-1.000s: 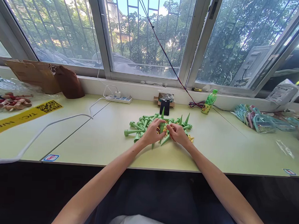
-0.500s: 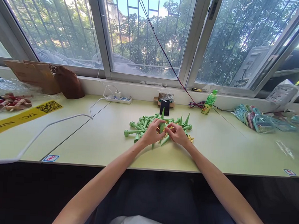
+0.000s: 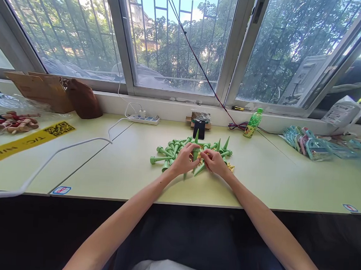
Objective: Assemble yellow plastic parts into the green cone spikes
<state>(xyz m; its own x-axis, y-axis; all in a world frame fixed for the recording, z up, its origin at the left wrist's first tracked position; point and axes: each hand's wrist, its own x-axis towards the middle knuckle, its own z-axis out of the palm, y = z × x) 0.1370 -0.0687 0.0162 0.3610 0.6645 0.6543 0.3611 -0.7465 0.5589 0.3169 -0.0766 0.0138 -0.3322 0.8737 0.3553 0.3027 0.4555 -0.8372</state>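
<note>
My left hand (image 3: 184, 159) is closed around a green plastic spike (image 3: 195, 153), which stands about upright with a pointed end up. Close beside it, my right hand (image 3: 216, 162) has thumb and fingers pinched together at the spike's side. A small yellowish bit seems to show at those fingertips, but it is too small to name. Around and behind both hands lies a pile of similar green spikes (image 3: 161, 159), some with their tips pointing up. Small yellow pieces (image 3: 230, 167) lie among them, partly hidden by my hands.
Behind the pile, a black phone-like object (image 3: 199, 129) leans on a small open box (image 3: 189, 119). A green drink bottle (image 3: 253, 123) stands to the right. A white cable (image 3: 69, 145) crosses the table on the left. Bagged light-blue items (image 3: 317, 147) lie far right.
My right hand's fingers have shifted slightly beside the spike. My left hand keeps its hold, and the pile looks the same.
</note>
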